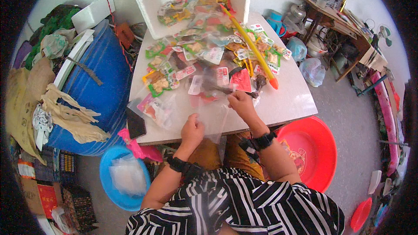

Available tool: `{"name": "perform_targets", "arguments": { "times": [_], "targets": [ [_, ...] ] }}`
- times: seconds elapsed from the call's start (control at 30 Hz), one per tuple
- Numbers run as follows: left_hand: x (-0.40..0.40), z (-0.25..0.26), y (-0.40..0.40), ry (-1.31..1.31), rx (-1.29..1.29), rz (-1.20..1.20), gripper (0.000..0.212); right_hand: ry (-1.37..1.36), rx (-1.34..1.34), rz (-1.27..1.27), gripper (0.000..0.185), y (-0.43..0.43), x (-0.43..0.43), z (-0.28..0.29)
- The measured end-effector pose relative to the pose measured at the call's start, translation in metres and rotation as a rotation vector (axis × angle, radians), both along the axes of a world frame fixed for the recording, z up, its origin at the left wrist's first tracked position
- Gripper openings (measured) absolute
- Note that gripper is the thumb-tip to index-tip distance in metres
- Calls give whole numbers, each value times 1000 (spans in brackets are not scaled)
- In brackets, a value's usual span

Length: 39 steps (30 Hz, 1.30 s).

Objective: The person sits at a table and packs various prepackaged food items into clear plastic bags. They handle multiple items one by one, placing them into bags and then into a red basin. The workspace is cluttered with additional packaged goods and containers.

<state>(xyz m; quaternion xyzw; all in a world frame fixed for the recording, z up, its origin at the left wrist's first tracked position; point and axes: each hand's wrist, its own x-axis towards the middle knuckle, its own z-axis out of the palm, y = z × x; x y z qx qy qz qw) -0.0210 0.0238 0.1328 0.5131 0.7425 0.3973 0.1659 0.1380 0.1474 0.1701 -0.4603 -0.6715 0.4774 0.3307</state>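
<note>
Between my hands a clear plastic bag [214, 122] is stretched out over the front edge of the white table [287, 104]. My left hand [192, 130] grips the bag's left side, its fingers curled. Farther forward and to the right, my right hand [241, 103] is closed on the bag's other side, close to a red-labelled snack packet [241, 81]. Small vacuum-sealed food packets [192, 47] lie heaped beyond my hands. Another clear bag with a pink-and-white packet [153, 109] rests left of them. A long yellow tube with orange ends [251, 45] lies across the heap.
A white foam box [143, 9] lies on its side at the back, packets spilling out. A blue basin [107, 176] with clear bags [129, 174] stands at the lower left, below a blue barrel [107, 104]. A red basin [326, 156] stands to the right.
</note>
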Motion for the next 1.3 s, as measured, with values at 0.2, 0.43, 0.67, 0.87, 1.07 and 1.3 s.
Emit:
{"name": "perform_targets", "arguments": {
  "times": [0.2, 0.43, 0.67, 0.87, 1.07, 1.3],
  "targets": [
    [0, -1, -1, -28, 42, 5, 29, 53, -94, 52, 17, -19, 47, -44],
    [0, -3, -1, 16, 3, -15, 27, 344, -278, -157, 49, -14, 35, -24],
    [4, 3, 2, 164, -64, -50, 27, 461, -474, -161, 45, -2, 18, -34],
    [6, 6, 9, 335, -174, -119, 20, 595, -431, -258, 38, -21, 24, -15],
    [5, 16, 11, 339, -300, -151, 19, 546, -207, -307, 32, -54, 58, 6],
    [7, 18, 13, 217, -280, -108, 27, 294, -57, -238, 31, -79, 72, -21]
  ]
}}
